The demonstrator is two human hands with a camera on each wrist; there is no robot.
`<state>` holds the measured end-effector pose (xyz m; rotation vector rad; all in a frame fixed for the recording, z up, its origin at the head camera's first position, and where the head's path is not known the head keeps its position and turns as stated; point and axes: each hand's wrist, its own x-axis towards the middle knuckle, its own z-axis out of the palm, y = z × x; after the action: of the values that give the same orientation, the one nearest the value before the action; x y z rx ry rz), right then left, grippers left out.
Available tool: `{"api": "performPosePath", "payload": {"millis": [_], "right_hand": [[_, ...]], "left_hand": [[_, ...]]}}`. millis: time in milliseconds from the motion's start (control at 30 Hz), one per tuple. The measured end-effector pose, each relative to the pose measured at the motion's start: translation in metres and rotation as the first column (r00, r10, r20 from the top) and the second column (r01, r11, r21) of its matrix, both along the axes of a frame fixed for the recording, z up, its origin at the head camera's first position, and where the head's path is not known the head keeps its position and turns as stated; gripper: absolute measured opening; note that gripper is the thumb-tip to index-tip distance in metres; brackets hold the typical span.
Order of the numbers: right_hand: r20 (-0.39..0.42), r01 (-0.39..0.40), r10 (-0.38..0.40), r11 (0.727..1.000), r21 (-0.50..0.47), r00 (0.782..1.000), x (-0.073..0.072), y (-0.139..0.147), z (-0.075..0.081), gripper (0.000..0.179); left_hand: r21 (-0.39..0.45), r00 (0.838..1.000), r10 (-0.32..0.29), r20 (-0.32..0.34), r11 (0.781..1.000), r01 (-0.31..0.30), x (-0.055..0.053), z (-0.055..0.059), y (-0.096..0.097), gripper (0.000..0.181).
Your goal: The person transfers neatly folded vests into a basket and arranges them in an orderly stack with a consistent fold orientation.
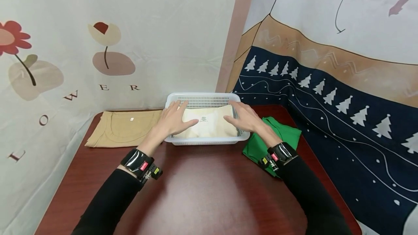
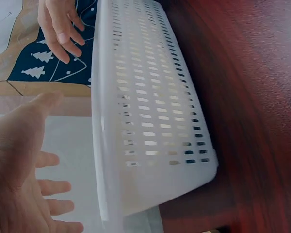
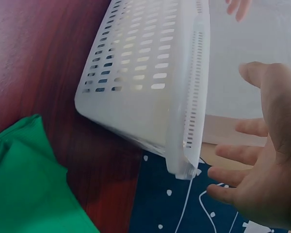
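A white plastic basket (image 1: 209,140) with slotted walls stands at the back middle of the table, and a folded cream garment (image 1: 218,120) with small printed text lies inside it. Over the basket's left end is my left hand (image 1: 174,118), thumb spread inward and fingers straight. My right hand (image 1: 244,117) hovers likewise over the right end, its thumb pointing at the garment. Both palms face each other across the rim with nothing held. In the right wrist view the fingers (image 3: 237,155) are spread apart beside the basket rim (image 3: 184,107).
A folded tan shirt (image 1: 127,130) lies left of the basket. Green folded cloth (image 1: 277,130) lies on the right, partly under my right forearm. The dark red table (image 1: 202,191) meets a printed curtain (image 1: 183,46) behind and a navy tree-patterned one (image 1: 326,126) on the right.
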<state>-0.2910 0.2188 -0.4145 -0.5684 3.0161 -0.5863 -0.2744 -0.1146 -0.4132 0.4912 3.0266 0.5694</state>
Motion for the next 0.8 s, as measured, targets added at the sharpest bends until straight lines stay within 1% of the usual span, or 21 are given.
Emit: {"api": "performPosePath", "payload": {"millis": [133, 367, 467, 567, 700, 800], "right_hand": [[-0.034, -0.019, 0.020, 1.000, 0.019, 0.999, 0.008, 0.004, 0.000, 0.083], [-0.063, -0.010, 0.013, 0.999, 0.049, 0.998, 0.021, 0.016, -0.002, 0.083], [-0.071, 0.006, -0.003, 0.999, 0.053, 0.997, 0.026, 0.023, -0.003, 0.083], [-0.084, 0.029, -0.024, 0.998, 0.062, 0.996, 0.031, 0.031, -0.004, 0.083], [-0.086, 0.058, -0.053, 0.996, 0.063, 0.995, 0.037, 0.043, -0.006, 0.083], [-0.071, 0.080, -0.076, 0.995, 0.056, 0.995, 0.041, 0.054, -0.008, 0.082]], "left_hand": [[-0.021, 0.999, -0.017, -0.047, 1.000, 0.016, 0.006, -0.007, -0.002, 0.100], [0.000, 0.995, -0.053, -0.080, 0.999, 0.053, 0.020, -0.013, 0.004, 0.095], [-0.007, 0.991, -0.074, -0.108, 0.997, 0.074, 0.027, -0.014, 0.011, 0.094], [-0.021, 0.988, -0.095, -0.119, 0.995, 0.093, 0.035, -0.015, 0.019, 0.093], [-0.042, 0.984, -0.132, -0.118, 0.991, 0.128, 0.046, -0.015, 0.033, 0.091], [-0.066, 0.977, -0.171, -0.126, 0.984, 0.164, 0.054, -0.016, 0.045, 0.091]]}}
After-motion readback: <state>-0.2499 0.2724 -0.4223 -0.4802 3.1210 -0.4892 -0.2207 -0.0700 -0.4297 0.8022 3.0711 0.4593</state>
